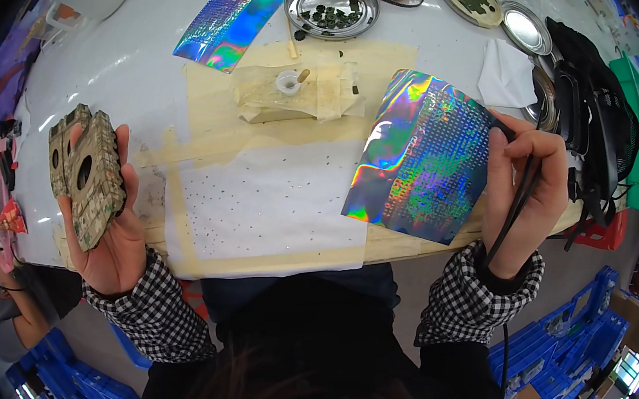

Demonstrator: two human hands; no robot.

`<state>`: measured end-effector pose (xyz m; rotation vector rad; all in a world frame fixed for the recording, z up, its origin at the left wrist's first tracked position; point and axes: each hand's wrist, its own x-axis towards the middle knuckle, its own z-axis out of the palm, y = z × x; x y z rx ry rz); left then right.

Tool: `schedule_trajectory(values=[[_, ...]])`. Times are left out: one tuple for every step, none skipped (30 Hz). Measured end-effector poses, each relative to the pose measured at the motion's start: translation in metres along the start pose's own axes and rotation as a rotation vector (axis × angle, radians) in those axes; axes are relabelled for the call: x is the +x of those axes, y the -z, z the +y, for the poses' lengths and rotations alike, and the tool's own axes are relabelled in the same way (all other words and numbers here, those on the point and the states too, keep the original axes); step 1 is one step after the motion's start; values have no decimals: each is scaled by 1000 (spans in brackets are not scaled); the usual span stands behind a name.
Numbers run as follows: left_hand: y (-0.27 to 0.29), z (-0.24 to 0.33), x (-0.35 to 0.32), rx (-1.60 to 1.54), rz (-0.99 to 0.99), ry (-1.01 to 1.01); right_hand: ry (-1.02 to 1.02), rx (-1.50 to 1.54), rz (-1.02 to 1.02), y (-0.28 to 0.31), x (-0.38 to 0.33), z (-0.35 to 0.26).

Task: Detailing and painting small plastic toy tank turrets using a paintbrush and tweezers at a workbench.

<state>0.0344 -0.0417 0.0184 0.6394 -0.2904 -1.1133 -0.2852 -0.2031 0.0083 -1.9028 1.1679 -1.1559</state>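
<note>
My left hand [119,244] is closed around a flat, camouflage-patterned piece [97,191] with round holes and a notched edge, tilted upright over the table's left side. In my right hand [530,188] the fingers are pinched at the right edge of a shiny holographic sheet [438,162] covered in rows of small raised marks. A black cable [512,214] runs through this hand and down past the wrist. Something dark shows at the fingertips; what it is I cannot make out. Between my hands lies a white paper [271,210], taped at its edges and scattered with tiny specks.
Behind the paper, a tape-covered block [298,106] carries a small white cup [288,82]. Farther back are a second holographic sheet [234,16] and a round metal tray [329,29] of dark green bits. A white tissue [507,73] and a black bag [608,122] lie right; blue crates [564,338] stand below.
</note>
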Motion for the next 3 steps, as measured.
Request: schedule_trajectory(values=[[1, 0, 1, -22, -20, 14, -10, 1, 3, 0, 0, -1], [-1, -2, -1, -43, -28, 25, -23, 6, -5, 4, 2, 1], [-2, -5, -3, -65, -37, 36, -28, 6, -15, 8, 3, 2]])
